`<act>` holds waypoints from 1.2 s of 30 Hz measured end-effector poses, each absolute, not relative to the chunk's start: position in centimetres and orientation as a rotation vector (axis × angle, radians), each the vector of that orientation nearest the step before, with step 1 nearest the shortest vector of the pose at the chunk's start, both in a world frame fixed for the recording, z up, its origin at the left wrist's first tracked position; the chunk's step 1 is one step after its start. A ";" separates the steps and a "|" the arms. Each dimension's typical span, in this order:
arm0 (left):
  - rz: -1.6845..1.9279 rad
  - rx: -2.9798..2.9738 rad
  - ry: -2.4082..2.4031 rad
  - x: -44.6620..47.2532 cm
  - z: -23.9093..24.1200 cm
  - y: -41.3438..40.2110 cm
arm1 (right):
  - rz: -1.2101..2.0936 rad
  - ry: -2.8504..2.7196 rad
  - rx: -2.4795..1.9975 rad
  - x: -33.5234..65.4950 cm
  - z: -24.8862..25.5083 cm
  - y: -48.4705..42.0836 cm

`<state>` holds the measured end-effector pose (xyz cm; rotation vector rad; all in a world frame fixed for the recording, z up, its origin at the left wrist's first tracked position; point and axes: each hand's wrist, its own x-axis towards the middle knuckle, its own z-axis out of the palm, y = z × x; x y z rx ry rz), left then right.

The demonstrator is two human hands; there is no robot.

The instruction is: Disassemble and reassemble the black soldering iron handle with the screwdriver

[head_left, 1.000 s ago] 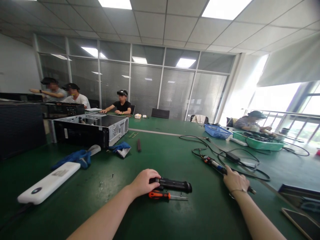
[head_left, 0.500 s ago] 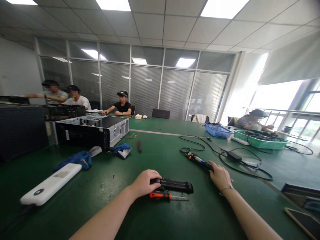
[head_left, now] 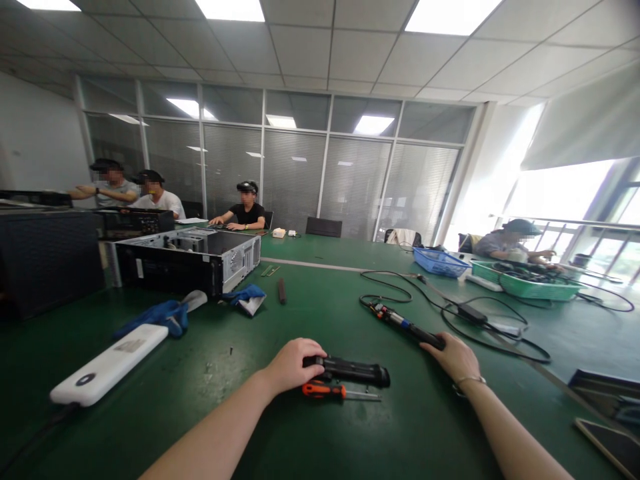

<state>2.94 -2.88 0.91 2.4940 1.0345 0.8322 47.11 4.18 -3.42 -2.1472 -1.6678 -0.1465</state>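
My left hand (head_left: 293,363) rests on the green table (head_left: 310,440) with its fingers curled over the near end of a black ribbed cylindrical tool (head_left: 353,371). An orange-handled screwdriver (head_left: 325,391) lies just in front of that tool. My right hand (head_left: 454,358) is closed round the near end of a corded electric screwdriver (head_left: 403,323), which lies flat and points away to the left. Its cable (head_left: 480,327) loops off to the right.
An open computer case (head_left: 187,260) stands at the back left, with blue cloths (head_left: 160,315) and a white power strip (head_left: 107,365) before it. Blue (head_left: 436,263) and green (head_left: 535,287) baskets sit at the right. Several people sit at the far table ends.
My right hand has slid the corded electric screwdriver leftward and farther away on the table, and now grips its near end. My left hand has stayed on the black tool.
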 end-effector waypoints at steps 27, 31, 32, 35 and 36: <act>1.219 2.543 1.233 2.7 0.8 -2.6 | 0.725 -2.132 -1.251 35.3 -0.5 2.4; 1.086 2.445 1.301 2.3 0.0 -1.8 | 0.802 -2.131 -1.272 35.4 -0.2 2.2; 1.060 2.430 1.309 2.3 -0.2 -1.5 | 0.819 -2.130 -1.276 35.4 -0.1 2.1; 1.031 2.410 1.349 2.2 -0.7 -0.9 | 0.847 -2.119 -1.287 35.2 0.2 1.8; 1.024 2.406 1.364 2.1 -0.9 -0.7 | 0.842 -2.121 -1.291 35.2 0.2 1.7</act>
